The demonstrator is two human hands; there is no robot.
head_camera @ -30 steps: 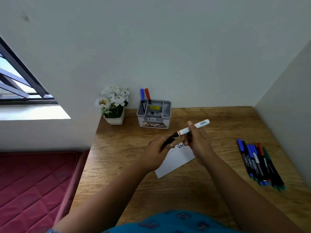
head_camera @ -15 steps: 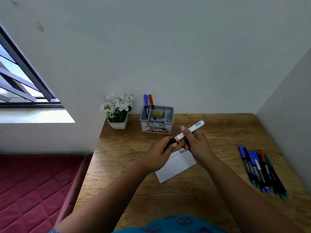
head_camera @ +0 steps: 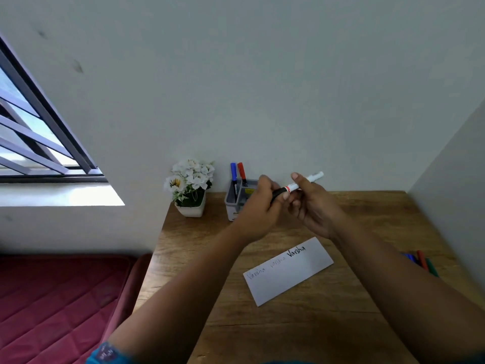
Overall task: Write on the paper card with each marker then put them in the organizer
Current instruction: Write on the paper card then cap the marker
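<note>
Both hands hold one white marker (head_camera: 305,181) with a black cap above the desk. My left hand (head_camera: 258,208) grips the black cap end. My right hand (head_camera: 312,203) pinches the white barrel. The white paper card (head_camera: 288,271) lies flat on the desk below my hands, with handwriting along its far edge. The grey organizer (head_camera: 232,199) stands at the back of the desk, partly hidden by my left hand. A blue marker (head_camera: 233,172) and a red marker (head_camera: 241,171) stick up from it.
A white flower pot (head_camera: 191,189) stands left of the organizer. Several loose markers (head_camera: 422,262) lie at the desk's right, mostly hidden by my right arm. Walls close the back and right. A red mattress (head_camera: 57,298) lies left of the wooden desk (head_camera: 288,327).
Both hands have lifted the marker away from the card toward the organizer. The card now shows in full. The view tilted up.
</note>
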